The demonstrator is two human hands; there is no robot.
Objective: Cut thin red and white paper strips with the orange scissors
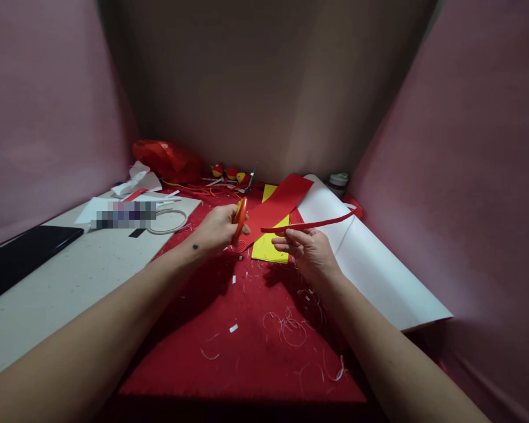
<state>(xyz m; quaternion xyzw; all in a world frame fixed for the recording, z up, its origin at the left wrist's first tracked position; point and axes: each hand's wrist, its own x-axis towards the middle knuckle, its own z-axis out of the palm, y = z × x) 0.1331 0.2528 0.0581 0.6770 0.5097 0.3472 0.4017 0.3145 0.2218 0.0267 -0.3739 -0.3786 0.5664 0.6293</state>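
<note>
My left hand [223,228] is closed round the orange handles of a pair of scissors [241,218], whose blades point up and away from me. Between the thumb and fingers of my right hand [307,249] is a narrow red strip [321,224], its far end reaching to the right. Beyond and between the hands lies a wide red sheet [281,202], slanted across a yellow sheet [271,249]. The scissors and the strip are apart from each other.
White sheet material [365,264] lies at the right. On the left, a grey board [92,294] carries a black phone-like slab [26,258] and a coiled cable [183,226]. A red plastic bag [165,158] sits at the back. White threads and scraps [286,329] litter the red cloth [180,358].
</note>
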